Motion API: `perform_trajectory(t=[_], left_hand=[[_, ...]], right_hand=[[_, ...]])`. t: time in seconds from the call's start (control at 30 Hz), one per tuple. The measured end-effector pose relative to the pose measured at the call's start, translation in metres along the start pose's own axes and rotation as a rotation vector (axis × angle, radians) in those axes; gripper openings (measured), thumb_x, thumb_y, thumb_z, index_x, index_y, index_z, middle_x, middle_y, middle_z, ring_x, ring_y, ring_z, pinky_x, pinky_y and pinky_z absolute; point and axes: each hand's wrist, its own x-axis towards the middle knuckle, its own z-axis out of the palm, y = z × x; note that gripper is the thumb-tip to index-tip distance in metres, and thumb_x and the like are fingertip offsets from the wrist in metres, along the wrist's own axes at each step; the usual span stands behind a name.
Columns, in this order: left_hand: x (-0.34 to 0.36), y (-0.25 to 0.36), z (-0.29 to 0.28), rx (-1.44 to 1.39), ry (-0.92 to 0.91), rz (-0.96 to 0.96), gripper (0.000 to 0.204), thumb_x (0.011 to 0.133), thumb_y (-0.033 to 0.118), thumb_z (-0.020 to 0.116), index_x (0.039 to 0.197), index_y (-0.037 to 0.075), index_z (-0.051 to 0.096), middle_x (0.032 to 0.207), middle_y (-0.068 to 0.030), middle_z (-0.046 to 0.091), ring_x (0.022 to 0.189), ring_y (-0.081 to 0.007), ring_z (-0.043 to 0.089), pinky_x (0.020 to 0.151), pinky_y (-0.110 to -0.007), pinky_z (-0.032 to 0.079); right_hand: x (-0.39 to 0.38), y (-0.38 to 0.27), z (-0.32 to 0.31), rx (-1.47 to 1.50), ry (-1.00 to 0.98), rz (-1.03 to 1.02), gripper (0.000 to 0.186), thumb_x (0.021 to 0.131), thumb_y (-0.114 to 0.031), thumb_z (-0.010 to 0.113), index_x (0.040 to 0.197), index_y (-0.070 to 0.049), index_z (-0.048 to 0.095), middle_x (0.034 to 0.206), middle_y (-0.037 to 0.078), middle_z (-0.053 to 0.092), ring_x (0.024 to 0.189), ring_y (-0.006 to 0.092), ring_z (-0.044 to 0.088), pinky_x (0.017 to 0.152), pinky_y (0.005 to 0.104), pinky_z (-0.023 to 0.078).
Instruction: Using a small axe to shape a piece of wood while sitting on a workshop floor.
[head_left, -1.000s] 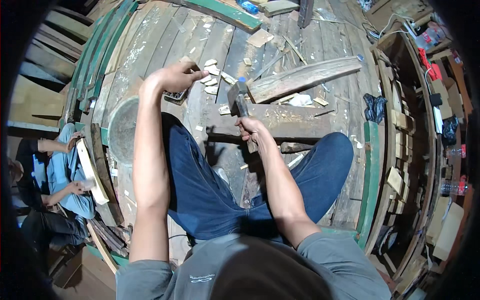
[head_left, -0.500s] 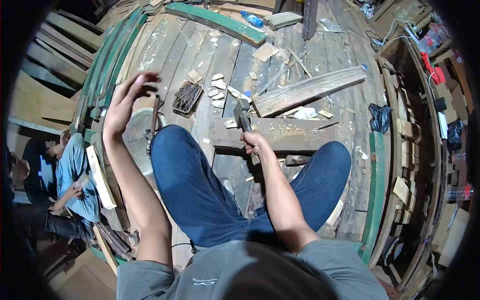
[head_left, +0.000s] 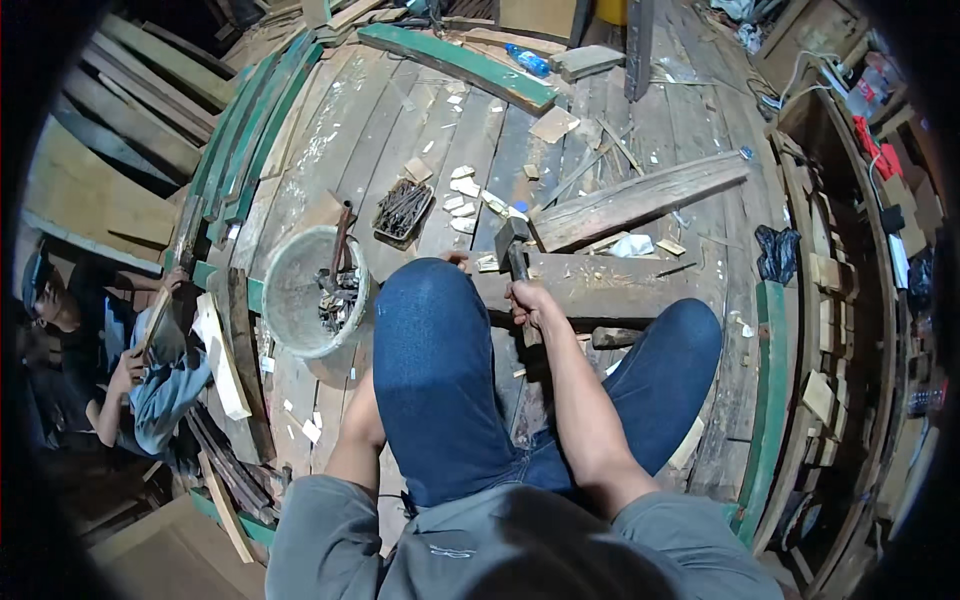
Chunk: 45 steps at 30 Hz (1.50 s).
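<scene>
My right hand [head_left: 530,303] is closed round the handle of a hammer [head_left: 512,238]. Its dark metal head points away from me, above a thick wooden beam [head_left: 620,288] lying crosswise between my knees. My left forearm [head_left: 360,430] passes under my raised left knee. Only some fingertips of my left hand [head_left: 457,261] show past the knee, by the beam's left end; the rest is hidden, and so is anything it may hold. Close to those fingertips are pale wood chips [head_left: 464,205] and a small tray of nails [head_left: 403,211].
A whitish bucket [head_left: 290,305] with metal tools stands left of my knee. Beyond the beam lies a long weathered timber [head_left: 650,200], with a green plank [head_left: 455,65] farther off. At the left another person [head_left: 120,340] sits holding a piece of wood. Wooden shelving [head_left: 840,300] runs along the right.
My left hand has dropped from above the bucket to behind my left knee, uncovering the bucket. My right hand keeps the hammer over the beam. The other person now raises a strip of wood.
</scene>
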Motion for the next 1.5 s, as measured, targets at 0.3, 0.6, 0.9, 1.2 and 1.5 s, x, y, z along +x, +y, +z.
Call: perform_trajectory(t=[0.3, 0.6, 0.9, 1.2, 1.5], left_hand=[[0.046, -0.062, 0.035, 0.437, 0.125, 0.468, 0.024, 0.078, 0.019, 0.067, 0.094, 0.001, 0.065, 0.085, -0.0163, 0.062, 0.075, -0.0320, 0.062, 0.069, -0.040, 0.049], [0.060, -0.039, 0.037, 0.465, -0.005, 0.294, 0.025, 0.079, 0.025, 0.069, 0.093, 0.005, 0.067, 0.085, -0.0135, 0.066, 0.078, -0.0293, 0.064, 0.071, -0.038, 0.050], [0.070, -0.067, 0.031, 0.290, 0.015, 0.176, 0.025, 0.073, 0.027, 0.074, 0.087, 0.007, 0.069, 0.076, -0.0115, 0.065, 0.069, -0.0233, 0.064, 0.063, -0.035, 0.050], [0.074, -0.044, 0.030, 0.277, -0.108, 0.225, 0.019, 0.078, 0.020, 0.070, 0.084, 0.002, 0.067, 0.074, -0.0115, 0.066, 0.065, -0.0195, 0.064, 0.062, -0.032, 0.049], [0.072, -0.052, 0.030, 0.403, -0.057, 0.311, 0.023, 0.078, 0.023, 0.068, 0.084, 0.002, 0.064, 0.072, -0.0145, 0.065, 0.066, -0.0248, 0.065, 0.063, -0.035, 0.051]], right_hand=[[-0.015, -0.002, 0.024, -0.084, 0.118, -0.051, 0.009, 0.075, -0.008, 0.054, 0.074, -0.005, 0.046, 0.052, 0.004, 0.034, 0.041, 0.0139, 0.031, 0.035, 0.0291, 0.028], [0.006, 0.006, 0.003, -0.078, 0.032, -0.014, 0.010, 0.077, -0.013, 0.055, 0.077, -0.005, 0.047, 0.051, 0.005, 0.037, 0.041, 0.0157, 0.036, 0.037, 0.0327, 0.034], [-0.007, 0.001, 0.021, -0.108, 0.028, -0.021, 0.016, 0.079, -0.015, 0.054, 0.071, -0.010, 0.041, 0.050, 0.001, 0.032, 0.039, 0.0126, 0.029, 0.036, 0.0289, 0.027], [-0.002, -0.005, 0.008, 0.009, -0.068, -0.030, 0.012, 0.077, -0.011, 0.055, 0.071, -0.005, 0.047, 0.048, 0.004, 0.037, 0.037, 0.0155, 0.034, 0.034, 0.0315, 0.031], [-0.029, -0.024, 0.016, -0.056, 0.002, -0.098, 0.009, 0.079, -0.011, 0.052, 0.075, -0.004, 0.047, 0.049, 0.001, 0.032, 0.036, 0.0113, 0.029, 0.032, 0.0279, 0.023]])
